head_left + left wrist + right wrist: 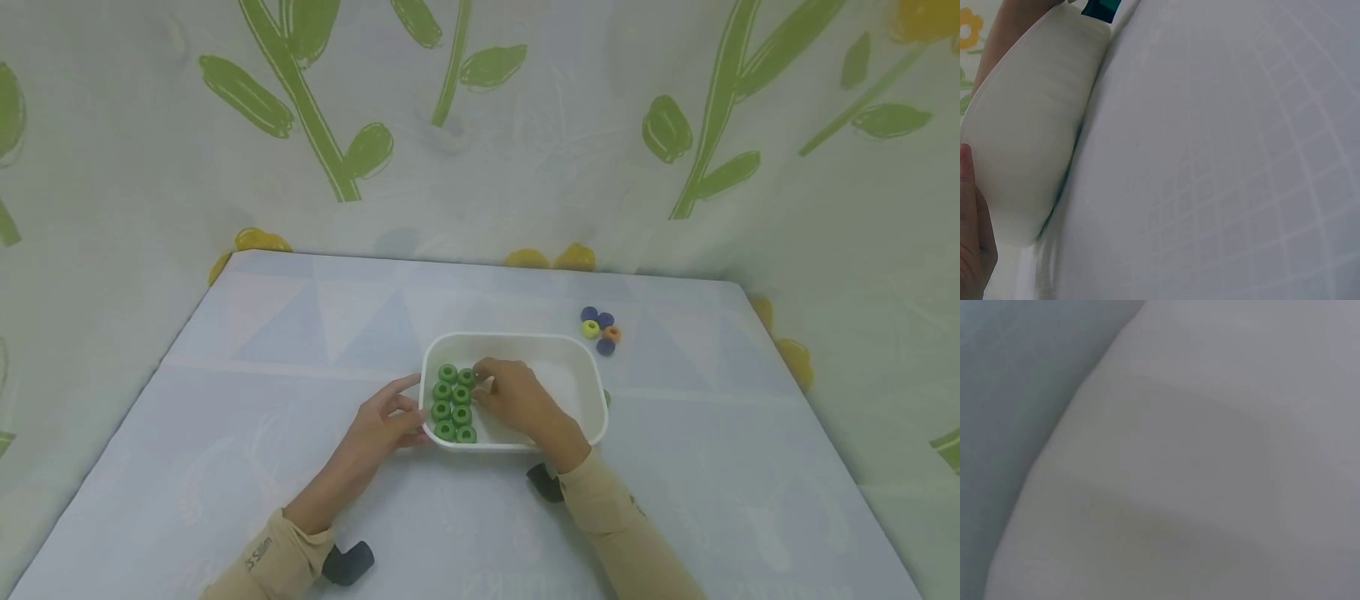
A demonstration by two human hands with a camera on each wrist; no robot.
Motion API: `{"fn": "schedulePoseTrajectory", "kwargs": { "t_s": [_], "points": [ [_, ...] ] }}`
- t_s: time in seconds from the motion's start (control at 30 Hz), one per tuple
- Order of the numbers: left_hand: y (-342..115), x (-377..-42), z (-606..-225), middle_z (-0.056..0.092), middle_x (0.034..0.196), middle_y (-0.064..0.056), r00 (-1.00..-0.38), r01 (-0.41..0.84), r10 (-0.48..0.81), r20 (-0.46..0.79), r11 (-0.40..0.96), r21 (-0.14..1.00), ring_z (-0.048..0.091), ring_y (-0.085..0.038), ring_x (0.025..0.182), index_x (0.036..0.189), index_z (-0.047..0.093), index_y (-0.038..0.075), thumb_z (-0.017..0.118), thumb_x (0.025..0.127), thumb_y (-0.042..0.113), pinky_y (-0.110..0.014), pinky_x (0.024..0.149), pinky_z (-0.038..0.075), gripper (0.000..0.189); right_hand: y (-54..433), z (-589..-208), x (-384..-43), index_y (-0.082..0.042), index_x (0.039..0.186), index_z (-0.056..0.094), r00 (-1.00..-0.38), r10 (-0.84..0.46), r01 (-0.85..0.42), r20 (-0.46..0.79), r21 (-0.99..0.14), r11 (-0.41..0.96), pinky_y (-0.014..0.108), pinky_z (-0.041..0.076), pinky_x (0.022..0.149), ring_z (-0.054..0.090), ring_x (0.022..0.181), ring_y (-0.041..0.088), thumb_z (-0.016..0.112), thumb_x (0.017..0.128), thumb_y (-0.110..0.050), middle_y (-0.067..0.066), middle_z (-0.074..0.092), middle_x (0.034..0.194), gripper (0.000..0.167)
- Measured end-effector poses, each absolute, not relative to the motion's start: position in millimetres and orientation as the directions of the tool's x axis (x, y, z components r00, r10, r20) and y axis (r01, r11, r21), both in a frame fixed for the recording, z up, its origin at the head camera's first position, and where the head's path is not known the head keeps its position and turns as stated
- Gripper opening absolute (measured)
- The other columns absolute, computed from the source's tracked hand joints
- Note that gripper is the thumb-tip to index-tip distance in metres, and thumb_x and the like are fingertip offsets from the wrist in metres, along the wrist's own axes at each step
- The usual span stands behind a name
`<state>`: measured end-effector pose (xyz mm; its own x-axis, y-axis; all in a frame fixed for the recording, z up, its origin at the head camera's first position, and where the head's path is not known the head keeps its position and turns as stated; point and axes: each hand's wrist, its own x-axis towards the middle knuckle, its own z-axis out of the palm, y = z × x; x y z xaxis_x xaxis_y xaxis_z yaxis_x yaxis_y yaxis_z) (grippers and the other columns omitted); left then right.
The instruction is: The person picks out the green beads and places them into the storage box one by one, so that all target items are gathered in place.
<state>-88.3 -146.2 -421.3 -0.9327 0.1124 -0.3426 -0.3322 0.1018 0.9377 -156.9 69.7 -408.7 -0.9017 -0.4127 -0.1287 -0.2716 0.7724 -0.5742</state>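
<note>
A white rectangular tray point(555, 358) sits on the table in the head view. Several green beads point(461, 395) with round holes stand in two columns at its left end. My left hand point(386, 425) rests against the tray's left side, its fingers spread along the outer wall. In the left wrist view a finger point(966, 194) lies on that wall. My right hand point(517, 398) reaches into the tray, with curved index finger and thumb right beside the far green bead of the right column. I cannot tell whether they pinch it.
Beyond the tray's far right corner lies a small group of purple, yellow and orange beads point(612, 333). A bit of green point(607, 398) shows outside the tray's right wall. Leaf-patterned cloth point(465, 183) stands behind the table point(300, 333). The right wrist view shows mostly blurred pale surfaces.
</note>
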Motion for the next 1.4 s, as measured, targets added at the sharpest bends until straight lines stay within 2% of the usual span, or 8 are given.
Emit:
{"fn": "schedulePoseTrajectory", "kwargs": {
  "t_s": [0.3, 0.43, 0.73, 0.9, 1.0, 1.1, 1.23, 1.4],
  "points": [
    [-146, -89, -422, 0.059, 0.103, -0.008, -0.935, -0.324, 0.114, -0.335, 0.104, 0.940, 0.070, -0.015, 0.092, 0.153, 0.039, 0.014, 0.062, 0.094, 0.013, -0.033, 0.088, 0.064, 0.063, 70, -405, -157, -0.010, 0.127, 0.065, -0.898, -0.411, -0.259, -0.156, -0.569, 0.781, 0.033, 0.059, 0.081, 0.067, 0.093, 0.020, 0.070, 0.093, -0.017, 0.006, 0.073, 0.116, 0.035],
    [-146, -89, -423, 0.059, 0.104, -0.009, -0.934, -0.328, 0.114, -0.339, 0.107, 0.939, 0.071, -0.015, 0.092, 0.153, 0.040, 0.015, 0.062, 0.095, 0.013, -0.033, 0.088, 0.064, 0.063, 74, -405, -157, -0.011, 0.128, 0.065, -0.905, -0.405, -0.270, -0.130, -0.560, 0.783, 0.034, 0.059, 0.082, 0.067, 0.094, 0.019, 0.070, 0.094, -0.020, 0.006, 0.073, 0.117, 0.035],
    [-146, -88, -424, 0.059, 0.105, -0.009, -0.933, -0.332, 0.110, -0.342, 0.103, 0.938, 0.071, -0.016, 0.092, 0.154, 0.039, 0.014, 0.062, 0.094, 0.013, -0.034, 0.090, 0.063, 0.064, 106, -394, -151, -0.012, 0.129, 0.066, -0.939, -0.342, -0.285, 0.030, -0.624, 0.728, 0.029, 0.058, 0.082, 0.066, 0.092, 0.013, 0.069, 0.095, -0.023, 0.001, 0.074, 0.115, 0.036],
    [-147, -88, -423, 0.059, 0.105, -0.009, -0.934, -0.333, 0.101, -0.344, 0.109, 0.937, 0.071, -0.016, 0.091, 0.153, 0.039, 0.014, 0.062, 0.094, 0.012, -0.034, 0.089, 0.064, 0.064, 138, -388, -150, -0.007, 0.124, 0.068, -0.928, -0.303, -0.367, 0.216, -0.664, 0.651, 0.023, 0.058, 0.074, 0.066, 0.086, 0.015, 0.070, 0.093, -0.016, 0.006, 0.075, 0.105, 0.032],
    [-146, -89, -424, 0.059, 0.105, -0.010, -0.933, -0.334, 0.102, -0.345, 0.108, 0.936, 0.071, -0.016, 0.091, 0.153, 0.039, 0.014, 0.062, 0.094, 0.012, -0.035, 0.089, 0.064, 0.064, 161, -386, -149, -0.006, 0.120, 0.069, -0.934, -0.241, -0.358, 0.265, -0.675, 0.645, 0.018, 0.055, 0.071, 0.065, 0.084, 0.016, 0.070, 0.094, -0.015, 0.008, 0.075, 0.101, 0.028],
    [-146, -89, -424, 0.059, 0.104, -0.009, -0.934, -0.330, 0.109, -0.341, 0.105, 0.938, 0.070, -0.016, 0.091, 0.154, 0.038, 0.013, 0.061, 0.094, 0.012, -0.035, 0.090, 0.064, 0.064, 183, -384, -147, -0.005, 0.120, 0.069, -0.957, -0.167, -0.285, 0.237, -0.671, 0.685, 0.016, 0.053, 0.073, 0.066, 0.087, 0.018, 0.068, 0.095, -0.016, 0.009, 0.074, 0.102, 0.027],
    [-146, -89, -423, 0.059, 0.104, -0.009, -0.935, -0.324, 0.115, -0.334, 0.100, 0.941, 0.070, -0.016, 0.091, 0.154, 0.038, 0.013, 0.061, 0.094, 0.012, -0.035, 0.090, 0.064, 0.064, 211, -390, -145, -0.005, 0.123, 0.067, -0.978, -0.097, -0.192, 0.185, -0.609, 0.770, 0.016, 0.053, 0.075, 0.066, 0.092, 0.022, 0.066, 0.096, -0.013, 0.012, 0.073, 0.107, 0.028],
    [-146, -88, -423, 0.059, 0.103, -0.009, -0.936, -0.323, 0.111, -0.333, 0.101, 0.941, 0.070, -0.016, 0.090, 0.154, 0.038, 0.013, 0.062, 0.094, 0.012, -0.035, 0.089, 0.064, 0.064, 232, -400, -140, -0.004, 0.124, 0.066, -0.992, -0.065, -0.115, 0.109, -0.557, 0.822, 0.030, 0.057, 0.081, 0.067, 0.095, 0.026, 0.068, 0.093, -0.009, 0.016, 0.073, 0.110, 0.031]
  ]
}}
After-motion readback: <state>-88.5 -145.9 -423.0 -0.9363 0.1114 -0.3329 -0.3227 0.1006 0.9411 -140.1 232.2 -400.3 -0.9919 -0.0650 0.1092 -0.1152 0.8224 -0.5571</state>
